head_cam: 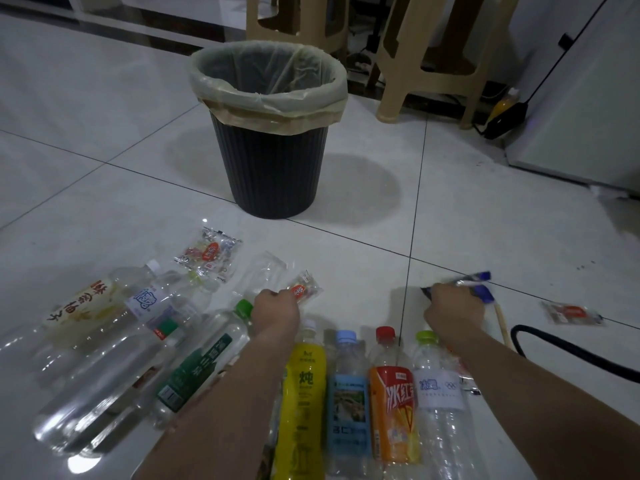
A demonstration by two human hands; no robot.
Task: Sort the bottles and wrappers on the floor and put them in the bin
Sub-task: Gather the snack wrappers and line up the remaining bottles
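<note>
Two wrappers held: left hand (275, 308) pinches orange wrapper (304, 289), right hand (453, 306) grips blue wrapper (483, 293); next, likely lift both into upper-centre bin (270, 168).

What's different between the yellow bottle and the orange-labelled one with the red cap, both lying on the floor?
The yellow bottle has a whitish cap, while the orange-labelled bottle has a red one. The yellow bottle's wrap covers it from the shoulder down, whereas the orange-labelled bottle shows clear plastic above its label. Both lie on the floor in the same row, with their caps pointing toward the bin.
</note>
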